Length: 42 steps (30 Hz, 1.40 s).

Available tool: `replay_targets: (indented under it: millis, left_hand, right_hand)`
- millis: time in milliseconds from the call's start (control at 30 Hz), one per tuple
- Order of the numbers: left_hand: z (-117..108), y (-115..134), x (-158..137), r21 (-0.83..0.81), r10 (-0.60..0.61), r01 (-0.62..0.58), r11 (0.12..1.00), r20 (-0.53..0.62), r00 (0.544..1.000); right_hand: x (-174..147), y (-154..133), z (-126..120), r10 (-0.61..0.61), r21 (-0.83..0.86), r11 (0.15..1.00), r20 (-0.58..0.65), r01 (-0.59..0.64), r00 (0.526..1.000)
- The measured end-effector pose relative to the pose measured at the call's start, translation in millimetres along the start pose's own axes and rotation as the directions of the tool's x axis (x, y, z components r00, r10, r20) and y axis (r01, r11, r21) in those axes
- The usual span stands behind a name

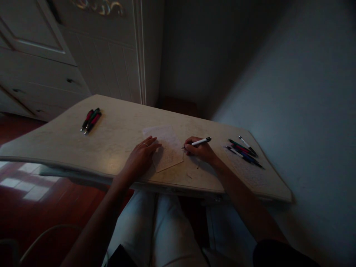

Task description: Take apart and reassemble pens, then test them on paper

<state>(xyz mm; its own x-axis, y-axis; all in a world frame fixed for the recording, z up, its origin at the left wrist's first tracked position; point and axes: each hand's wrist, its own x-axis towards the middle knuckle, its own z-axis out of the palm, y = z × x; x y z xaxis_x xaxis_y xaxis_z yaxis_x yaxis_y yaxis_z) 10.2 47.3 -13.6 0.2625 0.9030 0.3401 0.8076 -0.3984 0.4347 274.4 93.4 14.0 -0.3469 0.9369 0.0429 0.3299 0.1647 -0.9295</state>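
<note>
A sheet of paper [168,148] with faint writing lies at an angle on the tabletop in front of me. My left hand [143,155] rests flat over its left edge, fingers stretched out, a ring on one of them. At the sheet's right edge my right hand [198,150] is closed round a white pen [199,142] with a black end. The pen's tip points left, close to the paper; whether it touches is too small to tell.
Several pens [244,151] lie on a second written sheet [247,172] at the right. More pens [91,120] are bunched at the table's [119,122] left. A wall [306,111] borders the right side; a white cabinet [111,55] stands behind.
</note>
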Motion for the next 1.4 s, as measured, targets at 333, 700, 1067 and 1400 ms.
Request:
replay_targets:
  millis: [333, 700, 1067, 1400]
  left_hand:
    - [-9.7, 15.5, -2.1, 0.168, 0.02, -0.037, 0.985, 0.104, 0.994]
    - [-14.0, 16.5, -4.1, 0.151, 0.092, -0.123, 0.981, 0.198, 0.976]
    - [-12.9, 12.0, -2.8, 0.102, 0.119, -0.145, 0.984, 0.226, 0.967]
    - [-12.4, 11.3, -2.2, 0.102, 0.115, -0.14, 0.985, 0.221, 0.968]
  right_hand:
    - [-9.7, -16.3, 5.6, -0.098, 0.022, 0.995, 0.247, 0.095, 0.964]
    - [-0.9, -0.7, 10.5, -0.031, -0.025, 0.999, -0.027, 0.031, 0.999]
    - [-1.3, -3.3, 13.0, -0.007, -0.029, 1.0, -0.02, 0.006, 1.0]
    - [-2.2, -4.9, 9.9, -0.105, -0.137, 0.985, 0.032, 0.109, 0.994]
